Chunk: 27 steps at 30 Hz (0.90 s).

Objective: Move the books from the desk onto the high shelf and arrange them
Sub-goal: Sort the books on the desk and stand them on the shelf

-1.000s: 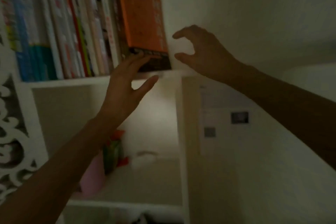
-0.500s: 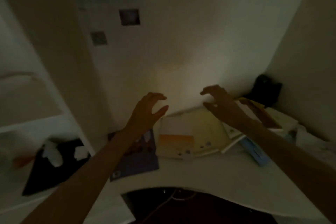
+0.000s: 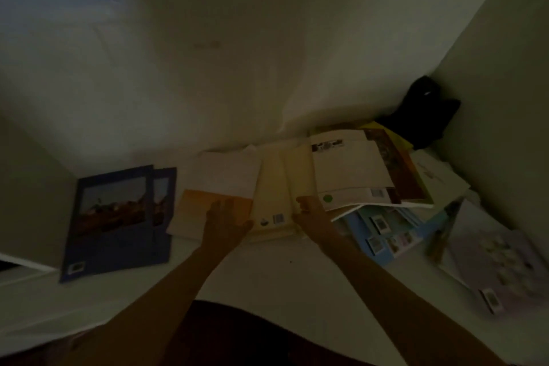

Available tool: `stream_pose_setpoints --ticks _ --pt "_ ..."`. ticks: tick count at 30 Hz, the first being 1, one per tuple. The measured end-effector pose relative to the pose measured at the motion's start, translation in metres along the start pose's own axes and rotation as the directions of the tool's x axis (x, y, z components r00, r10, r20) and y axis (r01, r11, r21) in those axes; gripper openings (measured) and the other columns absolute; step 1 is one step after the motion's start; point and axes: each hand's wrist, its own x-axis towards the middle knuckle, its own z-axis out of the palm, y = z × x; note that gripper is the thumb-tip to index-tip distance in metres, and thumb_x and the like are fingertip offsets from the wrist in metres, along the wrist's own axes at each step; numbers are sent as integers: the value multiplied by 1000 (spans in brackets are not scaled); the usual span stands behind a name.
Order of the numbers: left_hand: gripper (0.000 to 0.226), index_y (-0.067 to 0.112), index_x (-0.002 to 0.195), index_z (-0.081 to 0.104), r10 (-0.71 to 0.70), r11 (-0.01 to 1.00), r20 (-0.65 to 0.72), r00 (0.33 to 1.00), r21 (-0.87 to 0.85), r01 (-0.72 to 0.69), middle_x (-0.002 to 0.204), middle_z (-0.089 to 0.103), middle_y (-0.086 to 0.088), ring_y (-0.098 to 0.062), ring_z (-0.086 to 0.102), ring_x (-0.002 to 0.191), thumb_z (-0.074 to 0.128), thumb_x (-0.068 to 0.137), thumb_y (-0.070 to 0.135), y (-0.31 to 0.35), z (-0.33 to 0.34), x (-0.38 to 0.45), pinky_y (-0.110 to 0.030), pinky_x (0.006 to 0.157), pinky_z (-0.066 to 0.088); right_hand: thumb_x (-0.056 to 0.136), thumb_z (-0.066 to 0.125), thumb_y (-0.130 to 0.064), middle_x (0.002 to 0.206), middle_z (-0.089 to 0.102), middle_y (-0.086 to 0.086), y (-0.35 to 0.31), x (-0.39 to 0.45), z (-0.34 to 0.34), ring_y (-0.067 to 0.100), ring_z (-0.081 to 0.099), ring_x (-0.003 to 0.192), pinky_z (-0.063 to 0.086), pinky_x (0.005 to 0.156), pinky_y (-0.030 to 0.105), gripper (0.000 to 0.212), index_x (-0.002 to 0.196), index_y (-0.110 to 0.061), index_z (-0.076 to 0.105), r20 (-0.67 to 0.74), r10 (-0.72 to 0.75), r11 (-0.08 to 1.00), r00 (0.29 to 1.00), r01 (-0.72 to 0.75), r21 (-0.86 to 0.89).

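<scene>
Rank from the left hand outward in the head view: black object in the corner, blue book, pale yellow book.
1. pale yellow book, just right of the left hand.
2. blue book, far left on the desk.
3. black object, right back corner.

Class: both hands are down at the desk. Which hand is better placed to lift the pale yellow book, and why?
Probably the right hand: it lies at the pale yellow book's right edge, while the left hand rests over the orange-and-white book beside it.

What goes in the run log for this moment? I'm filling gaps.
left hand on orange book | right hand on yellow book | nothing lifted
</scene>
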Motion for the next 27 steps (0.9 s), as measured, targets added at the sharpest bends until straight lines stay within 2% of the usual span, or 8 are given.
stream_pose_setpoints --ticks 5,10,14,16,19,22,25,27 --pt "90 7 142 19 -116 954 -69 991 269 130 144 22 -20 -36 24 131 58 80 59 -2 23 6 -41 100 35 89 51 -5 128 49 14 -12 22 31 20 48 101 35 73 20 51 138 -5 34 -49 136 976 989 -126 175" --pt "74 8 143 22 19 923 -44 999 386 -1 132 40 -17 -33 44 116 52 88 48 -7 17 14 -36 87 42 82 61 -10 123 52 16 -14 33 49 30 54 105 48 86 36 51 128 -1 41 -203 235 953 950 -184 241" --pt "52 11 140 30 215 977 -48 976 21 -214 115 60 -11 -31 61 86 52 94 22 -18 -32 15 -27 59 41 87 64 -16 117 58 10 -23 27 58 23 56 98 50 82 31 45 128 -4 48 15 218 849 976 -198 490" --pt "46 14 141 31 196 969 -72 978 -136 -204 101 60 -2 -17 57 72 45 97 18 -20 -65 11 -14 52 37 89 61 -11 106 62 6 -31 20 64 17 59 81 52 61 20 36 124 -15 51 84 93 846 992 -123 519" --pt "43 14 142 29 63 883 -103 993 -458 -104 111 51 1 -9 52 83 36 100 11 -19 -103 7 -15 71 41 90 56 -8 99 66 7 -51 10 63 21 63 83 56 69 30 25 112 -19 59 -8 24 862 1000 -17 506" --pt "38 16 137 40 -130 609 -39 991 -792 49 127 48 -8 -29 50 112 37 100 11 -27 -122 10 -43 92 43 86 57 -9 95 69 11 -76 0 46 29 66 88 54 76 41 24 109 -10 65 -205 -67 950 976 125 286" --pt "19 20 88 52 -255 464 61 965 -868 177 88 49 -8 -26 49 75 38 98 10 -46 -113 11 -46 75 39 85 60 -18 80 66 8 -105 -13 22 20 61 67 48 58 30 18 101 -13 68 -329 -177 977 928 205 54" --pt "18 19 96 52 -249 475 181 952 -833 282 88 47 -12 -28 47 78 38 98 9 -62 -99 8 -47 76 40 88 59 -26 86 67 9 -117 -16 22 19 61 72 41 57 26 23 105 -14 67 -328 -218 974 919 183 -136"
